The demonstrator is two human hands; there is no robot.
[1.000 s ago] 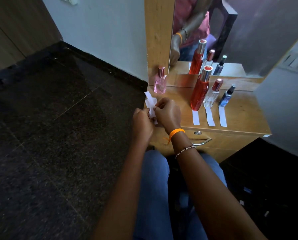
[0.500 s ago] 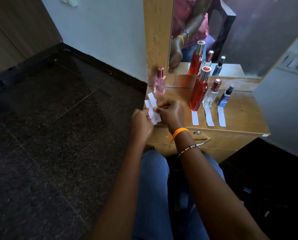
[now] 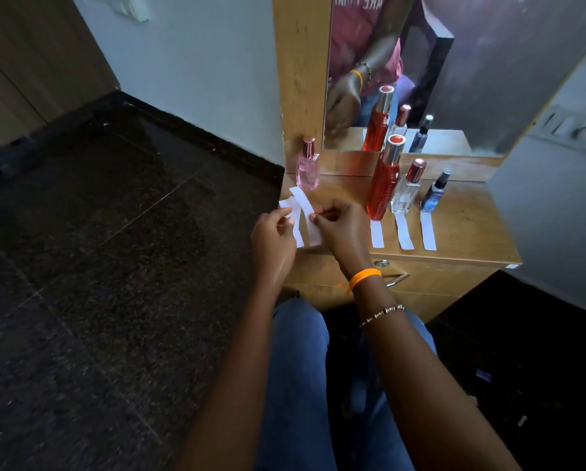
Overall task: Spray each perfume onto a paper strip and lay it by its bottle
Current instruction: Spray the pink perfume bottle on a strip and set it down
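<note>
A pink perfume bottle (image 3: 307,168) stands alone at the dresser's back left. To its right stand a tall red bottle (image 3: 383,185), a clear bottle with a red cap (image 3: 406,192) and a small blue bottle (image 3: 434,195). A white paper strip lies in front of each of these three: (image 3: 377,233), (image 3: 404,231), (image 3: 428,231). My left hand (image 3: 273,234) pinches a small bunch of paper strips (image 3: 293,219) over the dresser's left front corner. My right hand (image 3: 340,227) pinches one strip (image 3: 306,212) beside the bunch.
The wooden dresser top (image 3: 468,229) has a mirror (image 3: 454,62) behind the bottles and a drawer handle (image 3: 397,278) below its front edge. Dark stone floor (image 3: 97,266) lies to the left. My knees in jeans (image 3: 298,368) sit under the dresser front.
The strips have fanned apart: my right hand has drawn one strip away from the bunch in my left hand. Both hands stay at the left front corner.
</note>
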